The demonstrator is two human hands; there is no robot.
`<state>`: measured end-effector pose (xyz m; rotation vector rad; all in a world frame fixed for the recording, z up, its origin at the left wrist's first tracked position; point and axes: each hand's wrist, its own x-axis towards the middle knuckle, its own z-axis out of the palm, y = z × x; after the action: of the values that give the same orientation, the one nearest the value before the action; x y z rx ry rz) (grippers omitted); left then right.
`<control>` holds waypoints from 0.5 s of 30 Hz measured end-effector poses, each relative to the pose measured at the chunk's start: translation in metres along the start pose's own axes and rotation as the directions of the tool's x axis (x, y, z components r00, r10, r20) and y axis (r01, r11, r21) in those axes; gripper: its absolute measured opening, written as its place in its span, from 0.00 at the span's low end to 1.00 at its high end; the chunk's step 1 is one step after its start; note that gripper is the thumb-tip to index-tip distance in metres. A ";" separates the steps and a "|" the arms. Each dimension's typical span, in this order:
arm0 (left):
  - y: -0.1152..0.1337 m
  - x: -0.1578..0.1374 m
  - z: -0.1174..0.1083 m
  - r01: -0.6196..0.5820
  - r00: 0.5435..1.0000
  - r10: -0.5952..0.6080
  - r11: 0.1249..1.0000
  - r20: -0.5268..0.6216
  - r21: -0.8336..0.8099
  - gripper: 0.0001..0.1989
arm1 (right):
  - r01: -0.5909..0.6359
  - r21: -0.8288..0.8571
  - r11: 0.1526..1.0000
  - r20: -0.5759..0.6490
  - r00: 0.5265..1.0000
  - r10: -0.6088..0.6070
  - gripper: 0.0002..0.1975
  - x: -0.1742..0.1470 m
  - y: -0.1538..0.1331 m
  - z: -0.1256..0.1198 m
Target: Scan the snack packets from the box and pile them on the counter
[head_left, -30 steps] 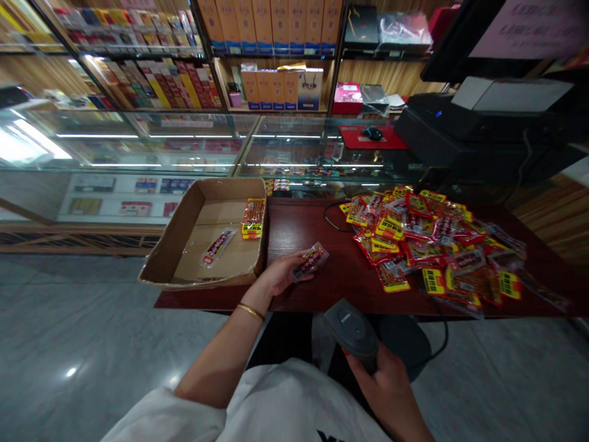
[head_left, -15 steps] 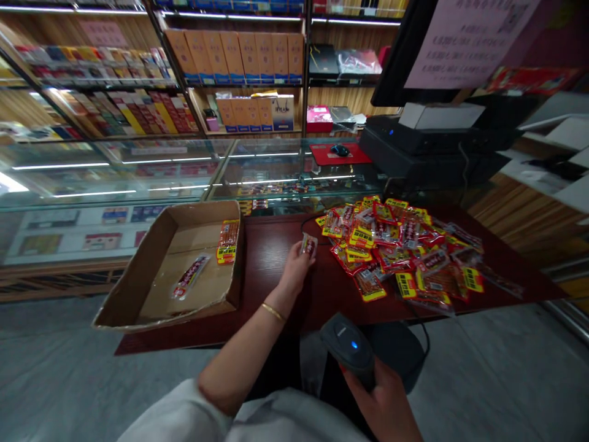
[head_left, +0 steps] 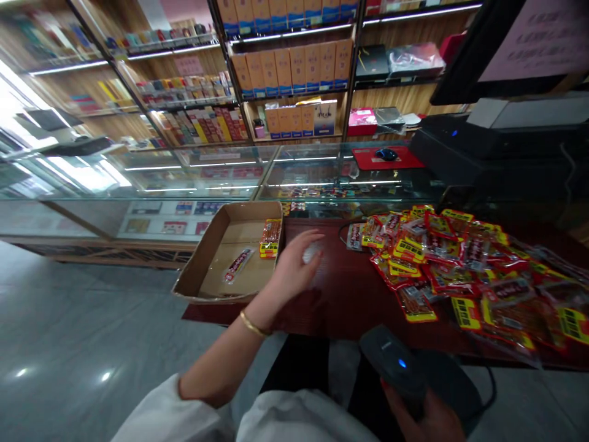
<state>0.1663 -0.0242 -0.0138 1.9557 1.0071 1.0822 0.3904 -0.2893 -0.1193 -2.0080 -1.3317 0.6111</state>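
My left hand [head_left: 298, 261], a gold bangle on its wrist, hovers over the dark red tabletop just right of the cardboard box [head_left: 202, 261]. Its fingers are apart with nothing between them. Inside the box lie a long clear snack packet [head_left: 238, 265] and a red-and-yellow packet [head_left: 270, 238] along the right wall. A small clear packet [head_left: 355, 237] rests at the left edge of a heap of red-and-yellow snack packets [head_left: 432, 245]. Low on the right, my right hand [head_left: 426, 411] is wrapped round the handle of a barcode scanner [head_left: 391, 362] with a lit blue light.
Beyond the table runs a glass display counter [head_left: 322, 169] with a mouse [head_left: 386, 154] on a red mat. A monitor [head_left: 497, 55] and a black machine [head_left: 497, 153] stand at the back right. A dark round stool [head_left: 455, 383] is by the table's front edge.
My left hand has let go of the small clear packet beside the heap and moved left towards the box. The view has turned left. My right hand still grips the scanner.
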 end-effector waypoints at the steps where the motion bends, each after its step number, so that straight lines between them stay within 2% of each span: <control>1: -0.003 -0.006 -0.034 0.022 0.999 -0.016 0.992 -0.047 0.124 0.18 | 0.000 0.002 1.000 0.036 0.999 -0.001 0.18 0.001 -0.002 0.001; 3: -0.020 -0.013 -0.098 0.162 0.983 -0.118 0.913 -0.138 0.373 0.19 | 0.009 0.012 1.000 0.077 0.997 -0.010 0.19 0.004 -0.006 0.004; 5: -0.045 -0.014 -0.151 0.322 0.944 -0.291 0.719 -0.154 0.616 0.22 | 0.036 0.034 0.999 0.090 0.995 -0.039 0.20 0.006 -0.011 0.008; 7: -0.069 -0.013 -0.185 0.379 0.863 -0.494 0.497 -0.105 0.781 0.21 | 0.083 0.060 0.995 0.091 0.992 -0.089 0.19 0.006 -0.015 0.012; 8: -0.079 -0.013 -0.195 0.365 0.817 -0.572 0.416 -0.072 0.833 0.21 | 0.108 0.070 0.992 0.087 0.990 -0.114 0.18 0.005 -0.017 0.014; 10: -0.091 -0.014 -0.203 0.317 0.757 -0.653 0.352 -0.012 0.881 0.21 | 0.140 0.071 0.988 0.066 0.987 -0.144 0.18 0.003 -0.020 0.017; 12: -0.098 -0.016 -0.198 0.294 0.753 -0.658 0.374 0.028 0.879 0.23 | 0.149 0.060 0.987 0.051 0.987 -0.152 0.18 0.000 -0.024 0.017; 15: -0.105 -0.015 -0.186 0.291 0.773 -0.633 0.420 0.048 0.860 0.25 | 0.150 0.065 0.986 0.048 0.987 -0.154 0.18 -0.005 -0.028 0.015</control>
<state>-0.0353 0.0468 -0.0272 2.1629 1.9162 -0.2071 0.3608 -0.2819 -0.1088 -1.8327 -1.4646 0.6302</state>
